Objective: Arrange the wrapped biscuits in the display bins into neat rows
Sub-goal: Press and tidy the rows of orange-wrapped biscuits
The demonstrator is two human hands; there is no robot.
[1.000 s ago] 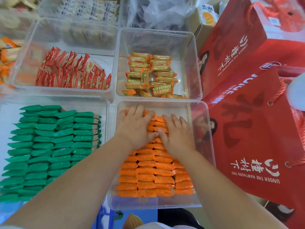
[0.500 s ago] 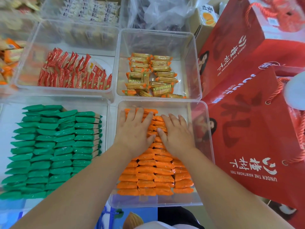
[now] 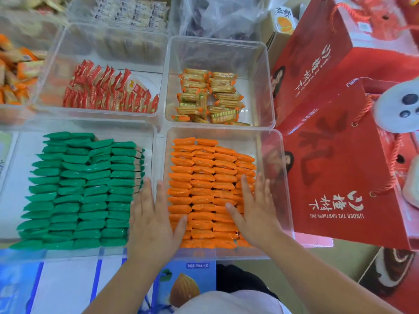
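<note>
Both the left hand point(image 3: 154, 225) and right hand point(image 3: 256, 214) are held flat with fingers spread, gripping nothing, flanking the orange biscuits point(image 3: 210, 189), seemingly to square the rows within the clear bin point(image 3: 275, 177).

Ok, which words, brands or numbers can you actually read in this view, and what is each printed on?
"UNDER THE HAWTHORN TREE", upside down: near red gift bag.
"UNDER THE HAWTHORN TREE", sideways: far red gift box.
"240mL×20", after small Chinese characters: blue carton below the bins.
Large Chinese characters stand on both red packages.
Biscuit wrappers and the orange-fruit box: print too small or blurred.
</note>
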